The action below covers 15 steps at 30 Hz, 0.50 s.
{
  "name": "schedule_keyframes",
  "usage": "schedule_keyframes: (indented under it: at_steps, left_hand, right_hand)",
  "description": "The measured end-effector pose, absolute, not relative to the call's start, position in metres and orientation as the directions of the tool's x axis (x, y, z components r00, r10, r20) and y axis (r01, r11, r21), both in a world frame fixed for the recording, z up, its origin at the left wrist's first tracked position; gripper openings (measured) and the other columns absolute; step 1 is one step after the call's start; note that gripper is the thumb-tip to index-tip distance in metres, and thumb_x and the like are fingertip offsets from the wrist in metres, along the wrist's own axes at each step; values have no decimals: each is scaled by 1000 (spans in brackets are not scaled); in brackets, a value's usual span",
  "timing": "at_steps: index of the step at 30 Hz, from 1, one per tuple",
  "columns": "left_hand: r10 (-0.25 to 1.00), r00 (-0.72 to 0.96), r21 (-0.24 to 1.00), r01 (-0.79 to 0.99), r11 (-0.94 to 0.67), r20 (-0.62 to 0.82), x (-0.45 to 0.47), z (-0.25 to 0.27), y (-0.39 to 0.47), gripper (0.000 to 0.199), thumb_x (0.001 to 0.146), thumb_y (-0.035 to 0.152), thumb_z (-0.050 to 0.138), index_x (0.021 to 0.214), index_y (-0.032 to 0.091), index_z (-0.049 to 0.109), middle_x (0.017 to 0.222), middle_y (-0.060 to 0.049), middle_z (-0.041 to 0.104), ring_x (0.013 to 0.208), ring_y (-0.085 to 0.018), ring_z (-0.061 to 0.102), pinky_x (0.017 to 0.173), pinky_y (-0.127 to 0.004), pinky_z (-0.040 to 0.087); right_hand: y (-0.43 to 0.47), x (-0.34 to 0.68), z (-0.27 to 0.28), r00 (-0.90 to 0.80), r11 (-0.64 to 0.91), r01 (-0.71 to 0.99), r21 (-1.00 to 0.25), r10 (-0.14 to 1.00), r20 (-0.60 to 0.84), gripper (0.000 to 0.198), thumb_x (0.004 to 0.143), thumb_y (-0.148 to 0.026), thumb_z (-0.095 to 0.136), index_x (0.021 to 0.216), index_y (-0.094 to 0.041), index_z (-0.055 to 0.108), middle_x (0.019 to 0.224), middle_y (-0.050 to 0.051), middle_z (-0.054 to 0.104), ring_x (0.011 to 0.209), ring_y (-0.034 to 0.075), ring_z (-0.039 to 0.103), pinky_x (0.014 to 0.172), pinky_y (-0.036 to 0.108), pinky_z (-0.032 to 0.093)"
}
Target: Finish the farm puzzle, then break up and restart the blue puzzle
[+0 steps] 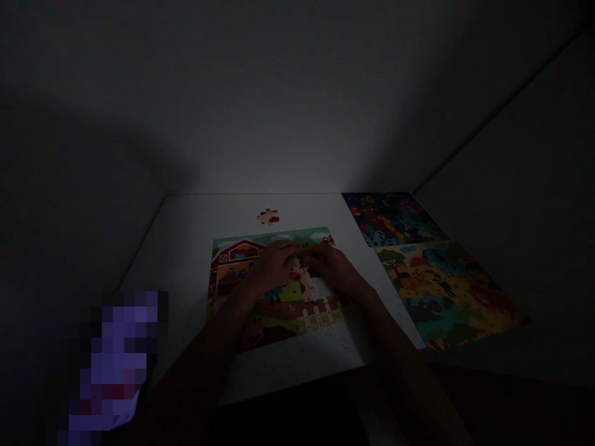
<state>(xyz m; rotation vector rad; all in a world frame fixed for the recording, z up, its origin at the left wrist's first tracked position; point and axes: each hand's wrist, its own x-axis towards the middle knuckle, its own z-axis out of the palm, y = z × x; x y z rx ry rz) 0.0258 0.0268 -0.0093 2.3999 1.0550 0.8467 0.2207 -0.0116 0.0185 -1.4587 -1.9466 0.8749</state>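
Both hands on the puzzle (pixel 290 288), one piece (pixel 268 217) lying loose.
Far left, we note a pixelated purple patch (pixel 123 347), contents unreadable; next, the pale table (pixel 179 260) bearing the puzzle, its red barn to the left. The piece lies apart from the grip, just past the puzzle's far edge, beyond the left hand (pixel 274 263). That hand rests over the puzzle's middle, fingers curled; we cannot tell whether they hold anything. Close to its right, the right hand (pixel 332 266) bends its fingers inward, tips near the left's; its grip, too, we cannot tell in this dim light. A white gap (pixel 320 287) shows just below those fingers. Rightmost: a dark picture (pixel 395 217), with a yellow picture (pixel 450 297) on its near side.
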Motion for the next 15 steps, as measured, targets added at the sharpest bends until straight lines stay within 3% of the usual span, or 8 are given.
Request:
schedule_keyframes:
  at_steps: [7,11,15]
  left_hand:
    - [728,551,538,499,-679,408,24,-15,29,37,82,2,48,104,21,71,111,-4,70,106,-19,64,97,-37,52]
    - [738,534,549,501,-669,412,24,-16,30,35,83,3,48,104,20,71,112,-5,70,107,-19,63,97,-38,52]
    - [737,548,561,492,-666,395,25,-14,31,33,84,5,48,103,20,71,113,-6,70,107,-19,64,97,-39,52]
  right_hand:
    - [-18,244,37,-417,4,398,-917,891,-177,36,88,-31,55,123,-23,62,107,5,69,89,17,64,71,27,50]
    - [-20,245,42,-461,18,359,-933,873,-160,38,78,-28,66,116,-22,67,109,5,69,97,20,63,76,29,51]
    - [-17,247,43,-320,-10,286,-958,942,-105,29,79,-34,67,105,-21,69,102,3,69,91,20,63,77,31,50]
